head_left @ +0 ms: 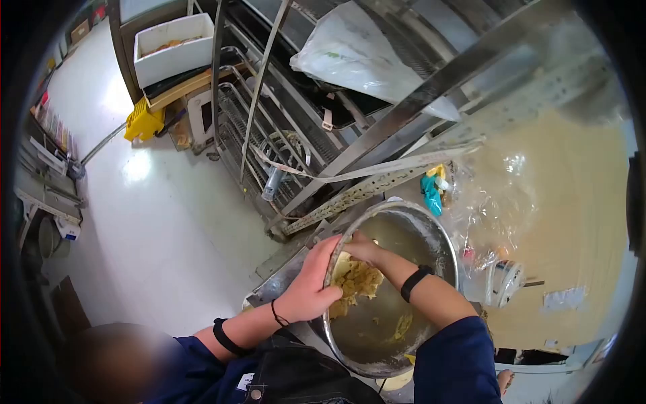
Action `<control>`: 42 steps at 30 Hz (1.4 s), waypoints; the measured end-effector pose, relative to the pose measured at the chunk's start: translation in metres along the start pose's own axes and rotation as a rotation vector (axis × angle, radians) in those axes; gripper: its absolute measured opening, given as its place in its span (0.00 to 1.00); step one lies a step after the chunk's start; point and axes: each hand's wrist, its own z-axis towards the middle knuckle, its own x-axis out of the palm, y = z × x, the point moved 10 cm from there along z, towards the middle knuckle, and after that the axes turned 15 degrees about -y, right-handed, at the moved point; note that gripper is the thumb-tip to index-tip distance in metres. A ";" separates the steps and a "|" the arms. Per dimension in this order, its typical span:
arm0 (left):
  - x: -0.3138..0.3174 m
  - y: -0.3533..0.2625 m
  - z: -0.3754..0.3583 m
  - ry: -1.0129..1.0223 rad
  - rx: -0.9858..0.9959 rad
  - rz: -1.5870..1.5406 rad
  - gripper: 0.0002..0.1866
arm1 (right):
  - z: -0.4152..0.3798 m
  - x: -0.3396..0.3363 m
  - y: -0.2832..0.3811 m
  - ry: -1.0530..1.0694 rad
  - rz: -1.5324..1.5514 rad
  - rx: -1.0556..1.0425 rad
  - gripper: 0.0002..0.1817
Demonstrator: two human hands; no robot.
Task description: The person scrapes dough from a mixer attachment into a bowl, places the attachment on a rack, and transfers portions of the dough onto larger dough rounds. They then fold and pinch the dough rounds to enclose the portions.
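A large round metal bowl (pixel 446 244) is tilted in front of me, with floury smears on its inner wall. My left hand (pixel 308 286) grips the bowl's left rim, thumb over the edge. Inside the bowl, my right hand (pixel 362 250) reaches to the upper left wall beside a crumbly yellow-brown lump of dough (pixel 358 279); its fingers are mostly hidden by the rim and dough, so their grip cannot be made out. A yellowish smear (pixel 402 326) lies lower in the bowl.
A metal rack (pixel 266 94) with trays and a plastic bag (pixel 356 50) stands ahead. A white foam box (pixel 173 50) is at the upper left. Clear plastic sheeting (pixel 494 202) and a white tub (pixel 505 283) lie at the right.
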 end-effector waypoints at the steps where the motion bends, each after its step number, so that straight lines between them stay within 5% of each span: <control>1: -0.001 0.002 0.000 -0.002 -0.018 -0.005 0.41 | 0.008 0.001 -0.013 -0.021 -0.015 0.075 0.54; 14: 0.004 0.001 0.004 0.062 -0.042 0.007 0.43 | 0.003 0.046 -0.056 0.243 0.346 0.271 0.57; 17: 0.002 -0.001 0.004 0.042 -0.037 0.004 0.43 | -0.007 0.046 -0.050 0.183 0.372 0.288 0.52; 19: 0.002 0.000 0.003 0.042 -0.015 0.017 0.42 | -0.022 0.048 -0.004 0.260 0.371 -0.012 0.47; 23: 0.003 0.001 0.001 0.046 -0.014 0.016 0.42 | -0.035 0.057 0.015 0.288 0.364 -0.117 0.38; 25: 0.001 0.002 0.001 0.021 -0.029 0.029 0.40 | -0.059 0.055 0.038 0.304 0.471 -0.095 0.33; 27: 0.001 0.001 0.000 -0.007 -0.028 0.016 0.39 | -0.079 0.074 0.026 0.465 0.653 0.140 0.30; 32: -0.007 0.000 0.000 -0.055 0.040 0.089 0.31 | -0.130 0.052 0.049 0.579 0.813 0.051 0.27; 36: -0.010 0.007 0.000 -0.051 0.084 0.153 0.30 | -0.168 -0.006 0.067 0.519 0.794 -0.028 0.31; 42: -0.008 -0.004 0.007 -0.008 0.133 0.216 0.29 | -0.252 -0.141 0.015 -0.031 0.774 -0.062 0.35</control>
